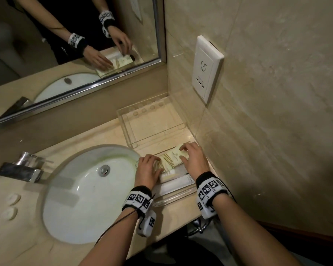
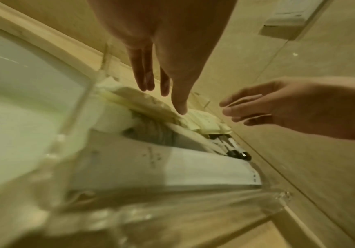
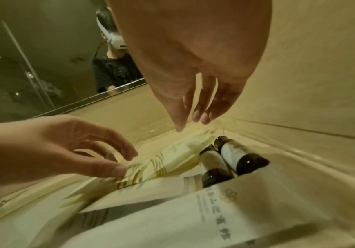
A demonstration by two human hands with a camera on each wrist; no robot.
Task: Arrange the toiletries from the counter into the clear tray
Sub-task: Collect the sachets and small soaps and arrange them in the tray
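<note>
A clear tray [image 1: 178,196] sits on the counter between the sink and the right wall. Cream packets with gold stripes [image 1: 173,158] lie on top inside it, with white boxes [image 1: 178,179] toward me. Two dark bottles [image 3: 235,157] lie in the tray's corner by the wall. My left hand [image 1: 149,166] rests its relaxed fingers on the left end of the packets [image 3: 161,164]. My right hand [image 1: 192,156] touches their right end with straight fingers [image 3: 202,115]. Neither hand grips anything. In the left wrist view the left fingertips [image 2: 180,109] touch the packets [image 2: 142,99].
An empty clear holder [image 1: 127,131] with round holes stands behind the tray, against the mirror ledge. The white basin [image 1: 81,192] and chrome faucet [image 1: 21,169] are to the left. A wall socket [image 1: 206,68] is on the tiled right wall, close beside the tray.
</note>
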